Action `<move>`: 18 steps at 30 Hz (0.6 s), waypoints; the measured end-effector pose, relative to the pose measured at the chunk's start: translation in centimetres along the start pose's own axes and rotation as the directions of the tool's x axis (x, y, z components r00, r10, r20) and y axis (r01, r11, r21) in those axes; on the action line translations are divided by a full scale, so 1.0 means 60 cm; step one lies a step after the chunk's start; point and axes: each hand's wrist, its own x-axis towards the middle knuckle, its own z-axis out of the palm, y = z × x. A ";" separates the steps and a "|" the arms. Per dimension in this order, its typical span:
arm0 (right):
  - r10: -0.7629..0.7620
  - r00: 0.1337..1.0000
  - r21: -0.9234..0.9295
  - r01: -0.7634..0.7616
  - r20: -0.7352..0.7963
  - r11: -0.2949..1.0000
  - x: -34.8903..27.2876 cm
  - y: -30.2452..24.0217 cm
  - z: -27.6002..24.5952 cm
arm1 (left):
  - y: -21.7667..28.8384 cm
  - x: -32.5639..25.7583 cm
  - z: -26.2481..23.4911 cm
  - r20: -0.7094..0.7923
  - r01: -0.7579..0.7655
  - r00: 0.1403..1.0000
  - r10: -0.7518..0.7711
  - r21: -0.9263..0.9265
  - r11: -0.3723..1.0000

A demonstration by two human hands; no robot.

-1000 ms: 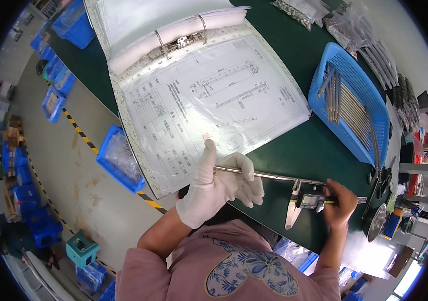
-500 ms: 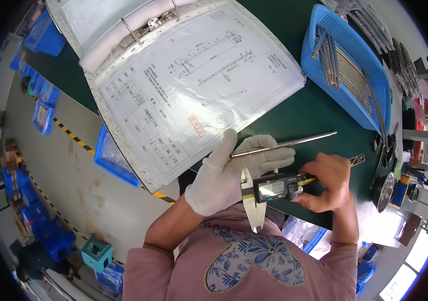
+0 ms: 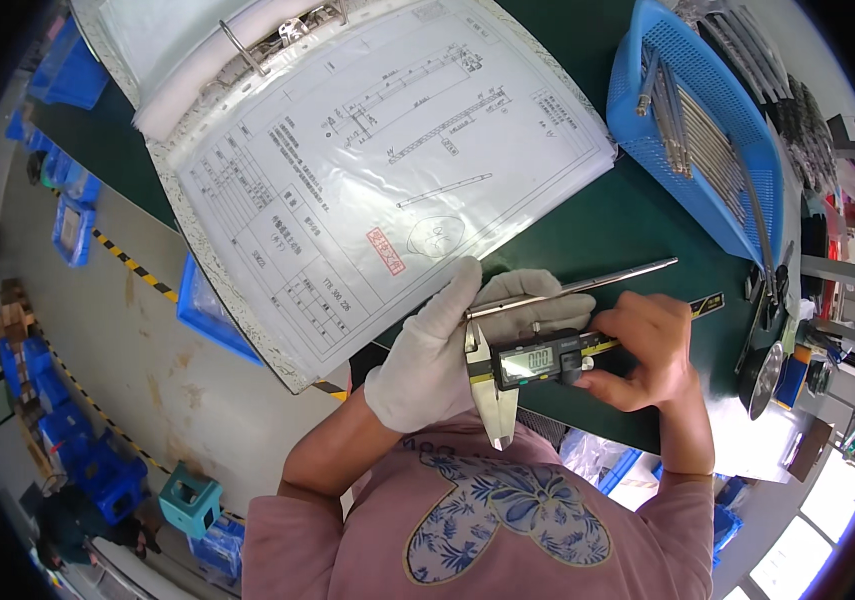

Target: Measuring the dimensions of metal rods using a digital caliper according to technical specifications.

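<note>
The metal rod lies across the gloved left hand, in front of the wearer's chest and above the green table. Its long axis runs from the base of the thumb out past the fingertips, the far end pointing between 2 and 3 o'clock. The left thumb stands toward 1 o'clock and the other fingers stretch toward 3, holding the rod; how hard they press, I cannot tell.

The bare right hand, at 4 o'clock from the rod, has its fingers curled around a digital caliper, thumb against the slider. The caliper's beam runs nearly parallel to the rod, its long jaws together and pointing between 5 and 6 o'clock. It lies just on the rod's 6 o'clock side and hides part of the glove.

At 11 o'clock, an open ring binder bears a drawing sheet, its lower edge close to the left thumb. At 1 o'clock a blue basket of similar rods stands near the rod's far end, apart from it. A round metal dish lies beyond the right hand, toward 3 o'clock.
</note>
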 end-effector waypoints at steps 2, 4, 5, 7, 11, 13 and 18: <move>-0.003 1.000 -0.001 0.003 0.006 1.000 0.000 0.002 -0.001 | 0.000 0.001 0.006 -0.044 -0.015 0.999 0.015 -0.003 1.000; -0.005 1.000 -0.003 0.005 0.010 1.000 0.000 0.004 0.000 | 0.001 0.001 0.007 -0.077 0.008 0.997 -0.009 -0.014 1.000; -0.007 1.000 0.003 0.007 0.011 1.000 -0.001 0.005 0.001 | 0.001 0.001 0.007 -0.079 0.010 0.997 -0.011 -0.015 1.000; -0.004 1.000 0.010 0.004 0.011 1.000 -0.002 0.004 0.001 | -0.001 0.001 0.005 -0.076 0.009 0.997 -0.008 0.018 1.000; -0.013 1.000 0.027 0.012 0.018 1.000 0.000 0.003 0.002 | -0.001 0.002 0.007 -0.088 0.007 0.996 -0.002 0.057 0.998; -0.020 1.000 0.035 0.020 0.000 0.999 0.001 0.003 0.003 | -0.002 0.003 0.006 -0.093 0.010 0.996 -0.009 0.012 1.000; -0.007 1.000 0.027 0.007 0.008 1.000 0.002 0.003 0.004 | 0.001 0.003 0.006 -0.083 0.026 0.996 -0.024 0.015 1.000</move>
